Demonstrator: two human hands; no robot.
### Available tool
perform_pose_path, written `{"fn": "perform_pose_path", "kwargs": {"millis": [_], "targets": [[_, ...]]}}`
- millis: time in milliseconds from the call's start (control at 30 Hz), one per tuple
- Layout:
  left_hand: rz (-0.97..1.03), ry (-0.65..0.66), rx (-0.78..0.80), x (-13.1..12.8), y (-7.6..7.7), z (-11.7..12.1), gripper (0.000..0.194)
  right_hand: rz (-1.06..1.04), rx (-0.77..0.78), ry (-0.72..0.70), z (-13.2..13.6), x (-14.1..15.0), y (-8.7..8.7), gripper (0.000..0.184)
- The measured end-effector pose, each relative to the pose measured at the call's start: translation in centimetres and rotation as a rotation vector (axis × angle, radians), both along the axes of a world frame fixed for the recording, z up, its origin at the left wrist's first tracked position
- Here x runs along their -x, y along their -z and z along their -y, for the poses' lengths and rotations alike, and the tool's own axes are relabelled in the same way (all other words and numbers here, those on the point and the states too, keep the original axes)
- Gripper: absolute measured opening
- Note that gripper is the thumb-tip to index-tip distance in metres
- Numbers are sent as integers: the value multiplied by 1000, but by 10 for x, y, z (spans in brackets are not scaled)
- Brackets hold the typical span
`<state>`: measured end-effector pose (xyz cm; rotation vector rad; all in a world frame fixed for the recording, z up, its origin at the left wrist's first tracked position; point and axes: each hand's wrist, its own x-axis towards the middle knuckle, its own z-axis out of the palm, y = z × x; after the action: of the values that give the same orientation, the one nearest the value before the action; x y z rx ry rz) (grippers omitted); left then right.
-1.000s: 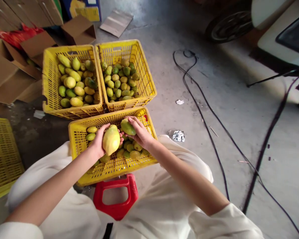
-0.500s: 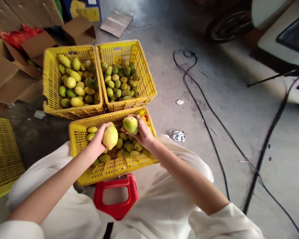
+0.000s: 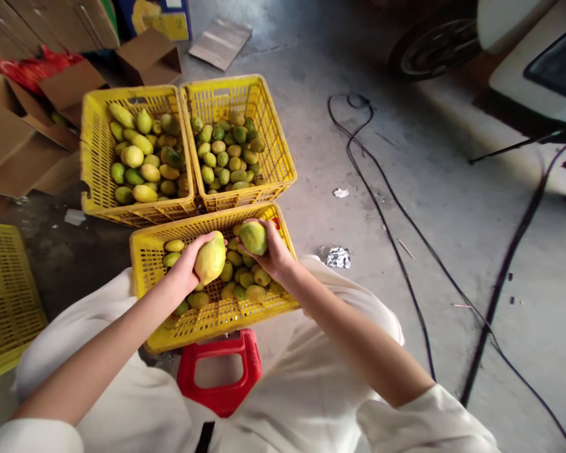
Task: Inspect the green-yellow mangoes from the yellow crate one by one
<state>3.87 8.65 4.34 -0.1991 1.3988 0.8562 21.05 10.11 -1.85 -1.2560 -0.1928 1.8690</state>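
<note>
My left hand (image 3: 185, 267) is wrapped round a large yellow mango (image 3: 210, 258), held over the near yellow crate (image 3: 146, 270). My right hand (image 3: 274, 251) grips a smaller green-yellow mango (image 3: 253, 237) above the crate's far right side. Several more mangoes (image 3: 245, 280) lie in that crate below both hands. Beyond it stand two more yellow crates side by side: the left crate (image 3: 90, 151) holds larger mangoes, the right crate (image 3: 278, 151) holds smaller ones.
A red plastic stool (image 3: 219, 377) sits between my knees under the near crate. Cardboard boxes (image 3: 14, 138) pile up at the left, and another yellow crate (image 3: 4, 296) lies at the left edge. Black cables (image 3: 387, 214) run over the concrete floor at the right.
The left hand turned its yellow mango and lifted it slightly. The right hand raised its mango and shifted it a little to the right.
</note>
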Motion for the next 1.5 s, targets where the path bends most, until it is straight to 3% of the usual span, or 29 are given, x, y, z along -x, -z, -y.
{"fn": "perform_pose_path", "kwargs": {"millis": [167,433,667,900,1200,1500], "targets": [[48,-20,15,2,1,0,28,-29,88,34,-3,0,0,23],[158,-3,57,5,-7,3,40,-94,215,26,-8,2,-10,25],[71,87,-8,2,-5,6,7,-184,43,-115,-2,-5,-13,28],[59,-7,-287,8,7,8,26,-195,120,-85,-3,-2,-15,19],[98,-58,-118,6,3,3,51,-157,135,-50,-3,1,-11,17],[77,-21,-113,7,-1,0,23,-122,116,-29,-10,-4,-8,32]]}}
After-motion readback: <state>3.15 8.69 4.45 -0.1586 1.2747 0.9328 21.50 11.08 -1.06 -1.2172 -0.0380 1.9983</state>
